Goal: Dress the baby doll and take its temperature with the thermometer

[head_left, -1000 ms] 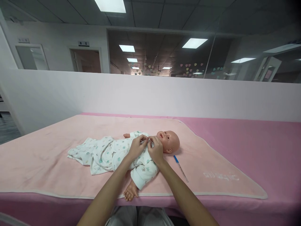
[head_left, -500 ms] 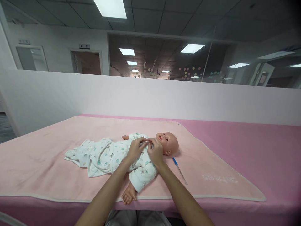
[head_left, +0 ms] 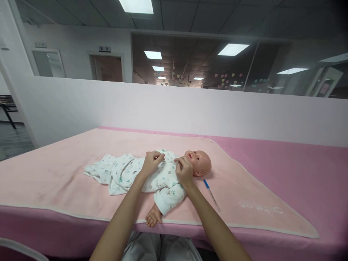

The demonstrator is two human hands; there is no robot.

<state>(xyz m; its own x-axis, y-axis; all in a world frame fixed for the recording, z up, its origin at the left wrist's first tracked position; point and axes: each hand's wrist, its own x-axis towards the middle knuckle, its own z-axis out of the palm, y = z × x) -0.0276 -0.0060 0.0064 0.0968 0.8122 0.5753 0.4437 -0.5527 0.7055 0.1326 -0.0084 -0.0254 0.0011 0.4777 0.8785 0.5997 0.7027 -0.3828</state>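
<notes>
A bald baby doll (head_left: 203, 163) lies on its back, its head to the right, in a white printed baby outfit (head_left: 165, 177). My left hand (head_left: 152, 162) is over the doll's chest and belly, fingers loosely curled and thumb apart, with nothing visible in it. Just below the doll's chin, my right hand (head_left: 185, 169) is at the neckline, its index finger reaching over the cloth and the other fingers folded in. The fabric at its fingertips is mostly hidden. A thermometer-like stick with a blue cap (head_left: 211, 195) lies beside the doll's head, near my right forearm.
A peach blanket (head_left: 261, 192) with pale edging covers much of the pink padded table (head_left: 293, 170). A low white partition (head_left: 190, 112) with glass above it runs along the back. The doll's near hand (head_left: 153, 216) lies close to the table's front edge.
My hands were together at the doll's neckline and are now apart. The left one has moved left along the chest; the right stays by the collar. The view has shifted slightly.
</notes>
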